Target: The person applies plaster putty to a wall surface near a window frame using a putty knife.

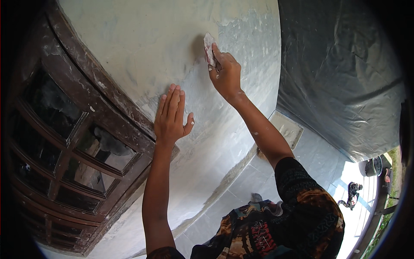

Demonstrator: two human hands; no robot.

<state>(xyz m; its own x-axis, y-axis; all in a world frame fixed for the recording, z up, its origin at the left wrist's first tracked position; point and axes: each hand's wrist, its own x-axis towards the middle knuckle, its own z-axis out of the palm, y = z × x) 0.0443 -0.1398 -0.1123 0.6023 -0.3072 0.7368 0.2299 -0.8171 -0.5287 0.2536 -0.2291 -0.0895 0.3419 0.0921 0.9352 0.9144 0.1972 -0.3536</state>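
My left hand [169,123] lies flat against the wall [189,103] beside the edge of the window frame, fingers straight and thumb apart. Higher up and to the right, my right hand [226,75] grips a flat white-smeared piece [209,48] and holds it at the wall; its exact kind cannot be made out. White specks dot both hands and the right forearm. The wall is cream on the upper left, with patchy grey-white around and to the right of my hands.
On the left is a brown wooden window [86,129] with glass panes. A dark plastic sheet [340,77] hangs at the right. On the tiled floor stands a whitish tray [288,131]; farther right are a dark bucket [371,166] and a bundle of dark patterned cloth [352,194].
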